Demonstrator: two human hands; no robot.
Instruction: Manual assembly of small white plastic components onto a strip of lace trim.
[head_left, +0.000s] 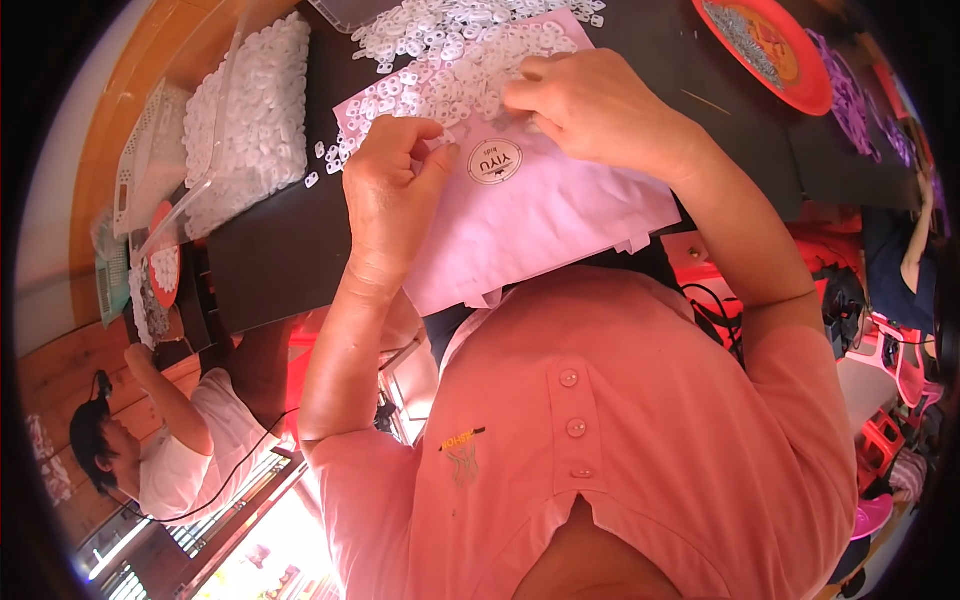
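Observation:
A pink plastic bag (560, 215) with a round printed label lies flat on the dark table in front of me. Small white plastic pieces (450, 85) with holes are heaped over its far part and spill past its far and left edges. At the left side of the bag, my left hand (392, 190) is closed, thumb and forefinger close together; anything between them is too small to make out. My right hand (590, 105) reaches across the far right of the bag, its fingers curled down at the edge of the heap. Its fingertips partly hide what they touch.
A big clear bag of the same white pieces (250, 125) stands at the left. On the far right sits a red plate (815, 90) with small grey parts, beside purple strips (845, 100). A thin stick (705, 102) lies on the table (280, 260). Another person (190, 430) works at lower left.

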